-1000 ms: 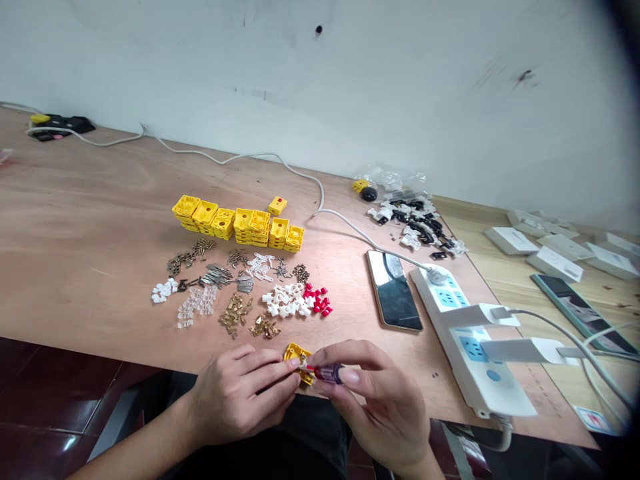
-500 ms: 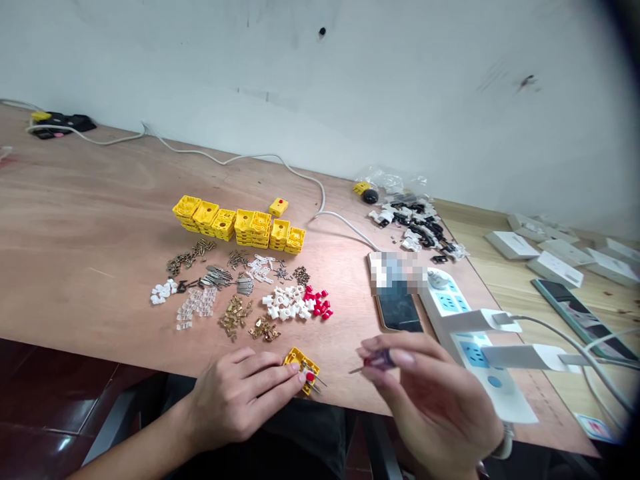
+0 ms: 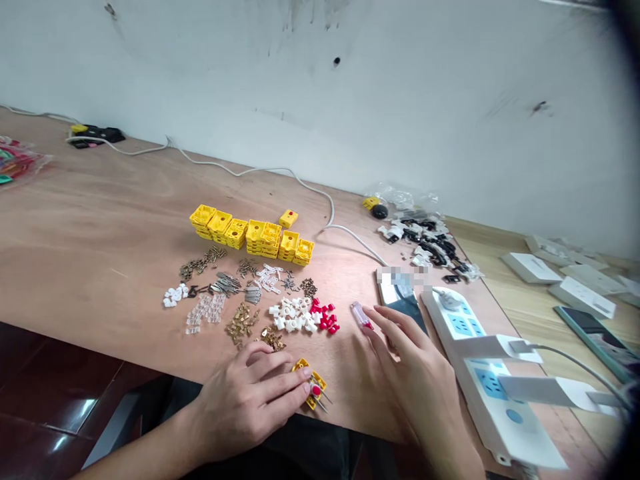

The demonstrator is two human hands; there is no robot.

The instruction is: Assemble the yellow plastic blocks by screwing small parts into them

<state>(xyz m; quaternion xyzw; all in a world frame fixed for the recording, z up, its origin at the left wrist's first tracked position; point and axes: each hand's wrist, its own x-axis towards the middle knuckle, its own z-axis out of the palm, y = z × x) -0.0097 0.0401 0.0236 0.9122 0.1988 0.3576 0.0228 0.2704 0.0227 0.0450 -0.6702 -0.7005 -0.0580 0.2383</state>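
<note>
My left hand [image 3: 250,397] rests at the table's front edge, its fingers pinching a small yellow housing [image 3: 311,385] with a red button and metal pins sticking out. My right hand [image 3: 417,377] lies palm down to the right, fingers spread and holding nothing. A small screwdriver [image 3: 361,315] with a clear purple-red handle lies on the wood right at its fingertips. Beyond the hands are piles of red caps [image 3: 326,317], white clips [image 3: 291,315] and brass contacts [image 3: 241,321].
A row of stacked yellow housings [image 3: 253,235] sits mid-table. A phone [image 3: 406,301] and a white power strip [image 3: 493,377] with plugged-in chargers lie right of my right hand. Black and white parts [image 3: 431,241] and white boxes [image 3: 550,275] are further right.
My right hand drew the screwdriver away from the yellow housing, moved right and forward, and let it go on the table. The left hand kept the housing. The view shifted right.
</note>
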